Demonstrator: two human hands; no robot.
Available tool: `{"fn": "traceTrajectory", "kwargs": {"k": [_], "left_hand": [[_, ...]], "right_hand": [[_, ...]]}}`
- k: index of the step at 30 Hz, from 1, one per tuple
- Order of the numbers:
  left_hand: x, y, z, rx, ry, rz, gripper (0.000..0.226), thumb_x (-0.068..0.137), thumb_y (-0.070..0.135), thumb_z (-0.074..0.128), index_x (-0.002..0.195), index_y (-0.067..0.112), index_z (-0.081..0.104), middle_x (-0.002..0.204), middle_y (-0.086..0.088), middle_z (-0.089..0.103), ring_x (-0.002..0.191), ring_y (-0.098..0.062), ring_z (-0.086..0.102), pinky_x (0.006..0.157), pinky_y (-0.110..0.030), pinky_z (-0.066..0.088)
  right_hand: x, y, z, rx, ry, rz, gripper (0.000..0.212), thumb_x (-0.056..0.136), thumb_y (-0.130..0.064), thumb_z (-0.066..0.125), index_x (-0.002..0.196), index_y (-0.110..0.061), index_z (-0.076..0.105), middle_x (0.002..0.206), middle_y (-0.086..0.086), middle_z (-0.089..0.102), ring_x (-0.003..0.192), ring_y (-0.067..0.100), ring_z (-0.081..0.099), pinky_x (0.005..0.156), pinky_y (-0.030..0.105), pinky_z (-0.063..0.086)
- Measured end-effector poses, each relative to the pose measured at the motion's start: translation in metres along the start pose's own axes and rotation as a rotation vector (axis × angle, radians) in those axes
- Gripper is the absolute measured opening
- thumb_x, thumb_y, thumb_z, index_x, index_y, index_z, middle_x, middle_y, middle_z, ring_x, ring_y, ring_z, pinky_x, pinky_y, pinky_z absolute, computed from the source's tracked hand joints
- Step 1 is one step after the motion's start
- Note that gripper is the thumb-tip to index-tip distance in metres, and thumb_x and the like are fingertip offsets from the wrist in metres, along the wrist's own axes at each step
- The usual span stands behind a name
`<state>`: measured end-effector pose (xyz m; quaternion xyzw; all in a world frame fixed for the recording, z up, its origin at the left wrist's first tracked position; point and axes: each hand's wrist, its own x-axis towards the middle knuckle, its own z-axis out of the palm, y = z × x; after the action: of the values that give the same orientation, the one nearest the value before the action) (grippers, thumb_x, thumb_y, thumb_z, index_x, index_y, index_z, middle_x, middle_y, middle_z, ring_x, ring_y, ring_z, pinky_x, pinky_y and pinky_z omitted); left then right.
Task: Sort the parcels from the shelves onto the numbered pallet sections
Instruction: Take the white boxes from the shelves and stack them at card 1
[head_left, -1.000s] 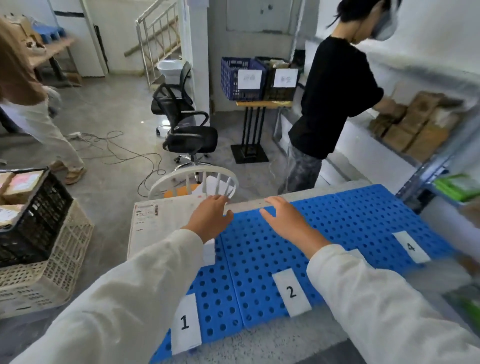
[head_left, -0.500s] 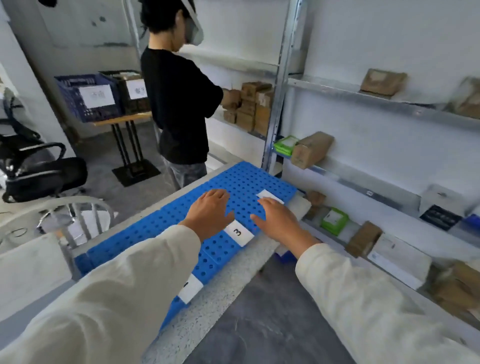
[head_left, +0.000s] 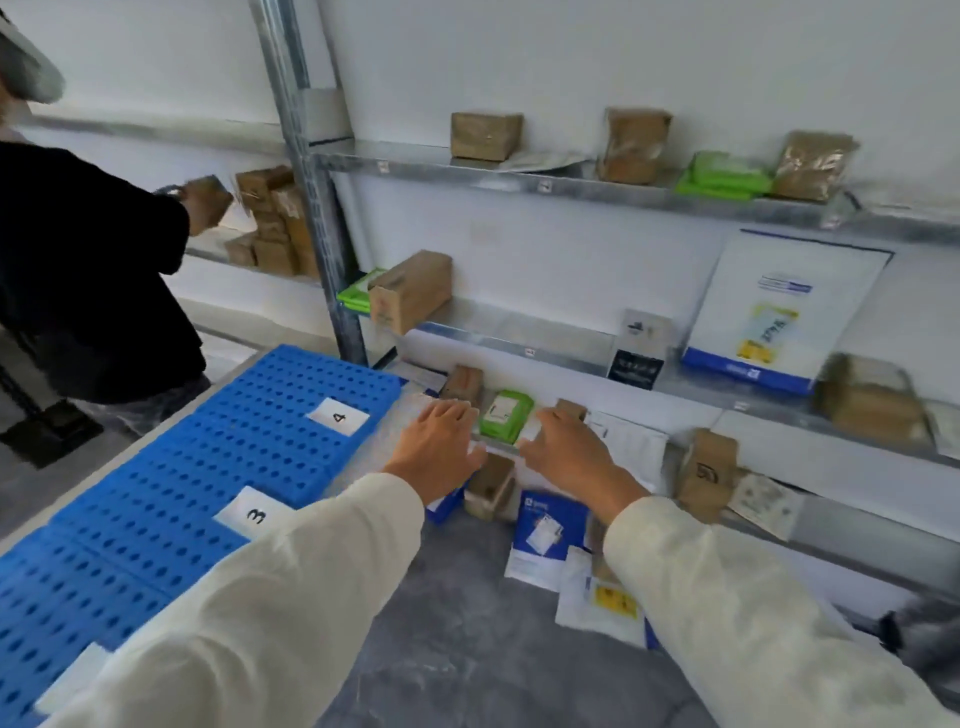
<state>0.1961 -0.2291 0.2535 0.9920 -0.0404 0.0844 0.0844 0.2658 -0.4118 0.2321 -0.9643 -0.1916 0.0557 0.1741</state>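
Both my hands reach toward the lowest shelf (head_left: 810, 535) with nothing in them. My left hand (head_left: 439, 447) is spread out, just left of a green parcel (head_left: 505, 414). My right hand (head_left: 569, 452) hovers just right of that parcel, fingers loosely bent, in front of a small brown box (head_left: 571, 409). The blue pallet (head_left: 171, 483) lies to the left, with paper labels 3 (head_left: 254, 514) and 4 (head_left: 338, 415) on it. Brown boxes, green packs and white mailers fill the metal shelves.
A person in black (head_left: 88, 270) stands at the left and handles a brown box at the neighbouring shelf. A steel upright (head_left: 311, 182) divides the two shelf bays. Blue and white mailers (head_left: 545, 535) and a brown box (head_left: 491, 486) lie on the grey floor below my hands.
My view has swung right, from the pallet to the shelves. Both hands have moved off the pallet's sections toward the green parcel on the lowest shelf.
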Motion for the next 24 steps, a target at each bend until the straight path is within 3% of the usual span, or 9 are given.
{"fn": "traceTrajectory", "kwargs": {"k": [2, 12, 19, 24], "left_hand": [[0.015, 0.028, 0.018, 0.020, -0.035, 0.015, 0.055, 0.093, 0.040, 0.049, 0.140, 0.013, 0.042, 0.146, -0.003, 0.042, 0.136, -0.020, 0.034, 0.113, -0.029, 0.021], [0.109, 0.107, 0.097, -0.034, -0.166, 0.133, 0.044, 0.094, 0.030, 0.046, 0.133, 0.011, 0.046, 0.138, -0.004, 0.048, 0.130, -0.021, 0.040, 0.110, -0.032, 0.031], [0.196, 0.109, 0.185, -0.053, -0.220, 0.179, 0.041, 0.093, 0.032, 0.047, 0.129, 0.012, 0.048, 0.134, -0.003, 0.050, 0.126, -0.021, 0.042, 0.107, -0.033, 0.035], [0.248, 0.099, 0.257, -0.019, -0.265, 0.229, 0.044, 0.095, 0.035, 0.045, 0.132, 0.011, 0.047, 0.137, -0.005, 0.048, 0.129, -0.022, 0.040, 0.111, -0.032, 0.026]], "right_hand": [[-0.005, 0.032, -0.001, 0.037, 0.007, 0.036, 0.049, 0.090, -0.050, 0.050, 0.125, -0.016, 0.051, 0.126, 0.007, 0.058, 0.109, 0.027, 0.057, 0.087, 0.038, 0.049], [0.001, 0.160, 0.011, 0.051, 0.001, 0.231, 0.062, 0.094, -0.049, 0.044, 0.145, -0.015, 0.036, 0.149, 0.004, 0.041, 0.135, 0.023, 0.040, 0.110, 0.036, 0.034], [0.064, 0.227, 0.031, 0.012, -0.040, 0.393, 0.056, 0.094, -0.045, 0.048, 0.142, -0.017, 0.039, 0.142, 0.003, 0.047, 0.127, 0.022, 0.047, 0.104, 0.038, 0.042], [0.128, 0.263, 0.057, -0.009, -0.109, 0.451, 0.048, 0.095, -0.043, 0.050, 0.135, -0.017, 0.044, 0.134, 0.004, 0.051, 0.119, 0.022, 0.051, 0.094, 0.034, 0.043]]}}
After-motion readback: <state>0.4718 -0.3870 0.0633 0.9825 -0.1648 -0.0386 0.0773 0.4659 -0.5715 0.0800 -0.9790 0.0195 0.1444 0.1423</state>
